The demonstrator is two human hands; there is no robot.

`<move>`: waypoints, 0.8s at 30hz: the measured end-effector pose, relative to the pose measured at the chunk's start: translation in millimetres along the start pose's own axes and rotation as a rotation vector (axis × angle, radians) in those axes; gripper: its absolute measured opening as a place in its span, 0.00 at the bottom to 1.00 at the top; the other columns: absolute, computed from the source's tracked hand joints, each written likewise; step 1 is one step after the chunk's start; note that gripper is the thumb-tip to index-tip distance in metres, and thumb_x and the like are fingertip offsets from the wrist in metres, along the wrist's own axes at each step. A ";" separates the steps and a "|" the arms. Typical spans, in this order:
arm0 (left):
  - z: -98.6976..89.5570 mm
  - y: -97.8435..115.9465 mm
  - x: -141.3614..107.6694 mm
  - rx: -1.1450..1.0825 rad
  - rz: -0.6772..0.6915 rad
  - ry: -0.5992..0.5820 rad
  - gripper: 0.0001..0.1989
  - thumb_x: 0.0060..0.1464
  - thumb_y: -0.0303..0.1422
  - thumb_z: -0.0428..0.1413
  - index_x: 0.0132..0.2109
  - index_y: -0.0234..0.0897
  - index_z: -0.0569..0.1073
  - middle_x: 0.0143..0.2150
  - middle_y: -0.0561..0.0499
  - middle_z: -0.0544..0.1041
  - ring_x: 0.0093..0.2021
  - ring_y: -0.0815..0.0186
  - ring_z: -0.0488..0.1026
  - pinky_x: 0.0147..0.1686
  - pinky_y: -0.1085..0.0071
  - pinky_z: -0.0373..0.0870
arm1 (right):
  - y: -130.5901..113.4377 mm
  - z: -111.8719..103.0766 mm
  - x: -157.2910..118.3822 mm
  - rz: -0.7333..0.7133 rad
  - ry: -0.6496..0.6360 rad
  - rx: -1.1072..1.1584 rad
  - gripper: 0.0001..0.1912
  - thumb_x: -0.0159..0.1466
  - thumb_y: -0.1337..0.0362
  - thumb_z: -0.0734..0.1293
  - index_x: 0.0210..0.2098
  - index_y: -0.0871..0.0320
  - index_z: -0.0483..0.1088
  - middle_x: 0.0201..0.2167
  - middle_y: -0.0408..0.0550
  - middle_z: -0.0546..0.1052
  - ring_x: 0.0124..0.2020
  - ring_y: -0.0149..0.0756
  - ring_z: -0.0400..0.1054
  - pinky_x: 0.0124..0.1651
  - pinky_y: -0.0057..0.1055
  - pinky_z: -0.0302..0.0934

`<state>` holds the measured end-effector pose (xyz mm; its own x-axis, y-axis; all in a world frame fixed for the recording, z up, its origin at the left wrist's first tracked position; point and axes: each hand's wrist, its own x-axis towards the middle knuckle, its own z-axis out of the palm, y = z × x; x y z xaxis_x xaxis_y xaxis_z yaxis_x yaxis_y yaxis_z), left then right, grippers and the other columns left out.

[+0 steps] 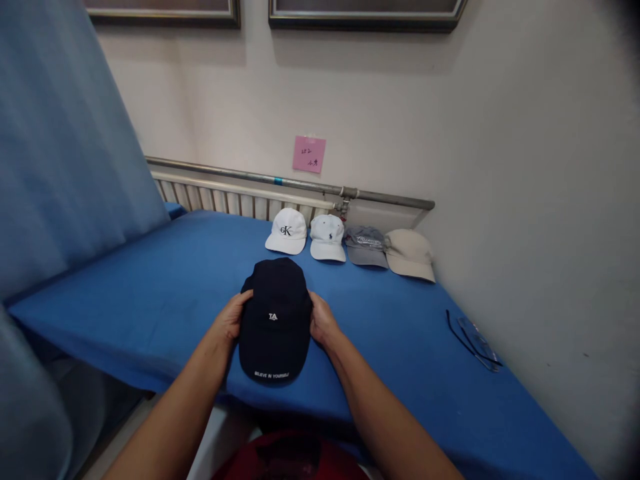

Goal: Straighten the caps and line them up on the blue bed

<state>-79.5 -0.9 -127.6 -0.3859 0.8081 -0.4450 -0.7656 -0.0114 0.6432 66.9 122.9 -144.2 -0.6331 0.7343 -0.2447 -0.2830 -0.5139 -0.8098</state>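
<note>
Between my two hands is a dark navy baseball cap [276, 290] with a small white "TA" emblem and the words "BELIEVE IN YOURSELF" along its brim, which points toward me. My left hand [234, 315] grips its left side, thumb on top of the fabric. On the opposite side my right hand [323, 319] holds the edge, its fingers partly hidden by the cap. Behind it, a row of caps lies along the back: a white cap with black letters [287, 230], a white cap with a small dark logo [327, 237], a grey cap [367, 245] and a beige cap [410, 253].
A blue cloth [150, 287] covers the table. Eyeglasses [475, 341] lie at the right near the wall. A radiator [235, 200] and a metal pipe [220, 171] run along the back. A blue curtain [65, 133] hangs at the left; a pink note [309, 155] is on the wall.
</note>
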 end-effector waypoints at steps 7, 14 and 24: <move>-0.4 -0.3 0.4 0.002 0.004 0.005 0.12 0.53 0.27 0.57 0.45 0.30 0.78 0.33 0.43 0.83 0.33 0.57 0.81 0.42 0.60 0.77 | 0.5 -0.4 1.2 0.001 0.010 -0.008 0.06 0.56 0.59 0.69 0.30 0.55 0.76 0.31 0.43 0.82 0.38 0.39 0.74 0.48 0.37 0.65; -1.3 -0.6 1.1 -0.001 0.009 -0.003 0.12 0.52 0.28 0.58 0.45 0.31 0.78 0.34 0.43 0.83 0.32 0.57 0.81 0.41 0.60 0.78 | -1.1 0.9 -0.7 0.006 0.015 -0.011 0.06 0.55 0.59 0.69 0.29 0.54 0.76 0.30 0.42 0.82 0.38 0.39 0.74 0.48 0.36 0.65; -2.3 -0.9 2.2 -0.003 0.000 -0.002 0.14 0.53 0.28 0.57 0.47 0.31 0.77 0.35 0.43 0.83 0.34 0.56 0.81 0.41 0.60 0.78 | -0.5 0.3 -0.5 0.010 0.016 -0.003 0.06 0.56 0.60 0.68 0.30 0.54 0.76 0.30 0.43 0.82 0.38 0.40 0.75 0.47 0.37 0.66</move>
<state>-80.8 -0.4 -130.5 -0.3846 0.8093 -0.4440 -0.7671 -0.0126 0.6414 67.2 122.7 -143.5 -0.6242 0.7363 -0.2612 -0.2748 -0.5199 -0.8088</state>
